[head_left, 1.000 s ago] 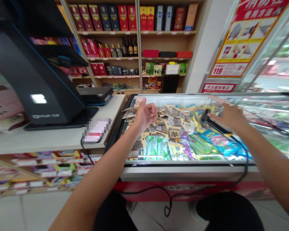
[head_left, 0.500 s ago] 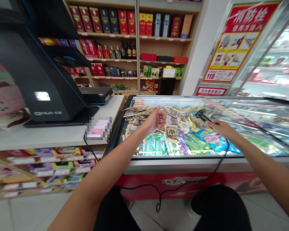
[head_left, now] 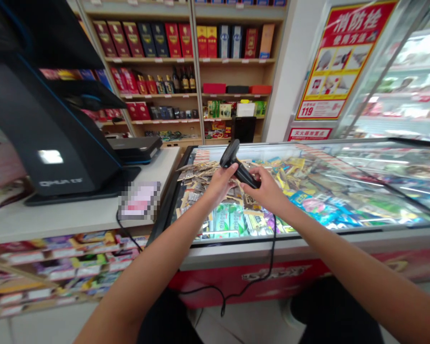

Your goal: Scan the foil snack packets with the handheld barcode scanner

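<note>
A black handheld barcode scanner (head_left: pixel 244 176) is held above the glass top of the freezer, its head tilted up to the far left. My right hand (head_left: pixel 267 192) is closed around the lower handle. With its thumb on the neck just below the head, my left hand (head_left: pixel 222 185) also grips the scanner; its other fingers are partly hidden. A black cable (head_left: pixel 273 243) hangs from the handle over the freezer's front. Beneath my hands lie several small brown-and-tan packets (head_left: pixel 197 173) in a loose pile.
Colourful ice cream packs (head_left: pixel 227 217) show in the freezer (head_left: pixel 215 255). On the left, a checkout terminal (head_left: pixel 68 143) stands on a white counter (head_left: pixel 89 212), with a blurred-out flat item (head_left: pixel 139 200) near its edge. Shelves (head_left: pixel 148 59) of boxes and bottles rise behind.
My right hand has brought the barcode scanner left and turned it upward. My left hand, empty before, now grips its neck. The view has shifted slightly.
</note>
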`<state>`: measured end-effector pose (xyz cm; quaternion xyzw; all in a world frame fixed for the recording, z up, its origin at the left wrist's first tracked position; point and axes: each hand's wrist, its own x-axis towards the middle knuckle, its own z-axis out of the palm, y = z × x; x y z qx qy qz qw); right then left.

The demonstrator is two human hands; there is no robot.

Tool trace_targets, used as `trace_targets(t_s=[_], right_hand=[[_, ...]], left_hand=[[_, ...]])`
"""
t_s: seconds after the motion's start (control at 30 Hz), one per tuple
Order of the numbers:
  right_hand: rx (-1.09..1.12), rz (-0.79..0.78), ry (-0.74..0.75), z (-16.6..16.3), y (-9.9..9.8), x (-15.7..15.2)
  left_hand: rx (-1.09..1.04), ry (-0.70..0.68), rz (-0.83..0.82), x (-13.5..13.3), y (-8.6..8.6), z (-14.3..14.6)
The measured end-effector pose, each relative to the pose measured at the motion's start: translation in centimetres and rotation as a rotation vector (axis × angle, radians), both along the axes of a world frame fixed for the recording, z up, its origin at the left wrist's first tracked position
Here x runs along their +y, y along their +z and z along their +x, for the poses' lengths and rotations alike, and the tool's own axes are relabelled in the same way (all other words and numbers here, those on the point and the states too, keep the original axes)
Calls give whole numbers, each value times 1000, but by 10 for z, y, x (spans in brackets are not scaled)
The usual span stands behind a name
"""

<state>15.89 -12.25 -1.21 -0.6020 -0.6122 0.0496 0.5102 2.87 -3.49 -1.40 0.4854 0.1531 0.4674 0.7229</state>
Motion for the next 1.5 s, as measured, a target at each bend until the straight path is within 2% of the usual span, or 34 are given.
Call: trace_targets(t_s=[0.17,0.3,0.4,0.5,0.57,0.63,0.73,0.83,0.93,1.0,1.07,1.17,1.33,1.5], right_hand=[[-7,72,52,0,-8,6],[7,91,-12,44,-10,23],[-117,-56,-102,91,-15,45],[-237,-271,-182,129,-17,67],[-238,-412,-213,147,-14,78],[-183,-511,-163,158,-9,88],[-96,-558,6,169,-6,101],[-76,-540,59,175,-17,113],[-57,-463,40,177,-38,120],[-19,-396,-29,175,-49,121],[18,-320,-140,172,-54,120],[144,-192,-195,166,-50,121],[511,-74,43,156,-30,119],[542,9,52,147,-17,109]], left_hand=[[-129,86,-87,8,1,-1],[-169,182,-127,17,9,-9],[-115,183,-82,19,19,-18],[-65,104,30,17,28,-23],[-22,61,73,16,30,-21],[23,23,79,15,29,-16],[60,-36,79,15,22,-6],[83,-85,113,14,8,0],[122,-222,129,10,-4,1],[160,-290,120,5,-10,1],[221,-280,126,-1,-13,2],[310,-245,171,-6,-17,4],[351,-258,199,-9,-23,8],[352,-206,173,-14,-22,9]])
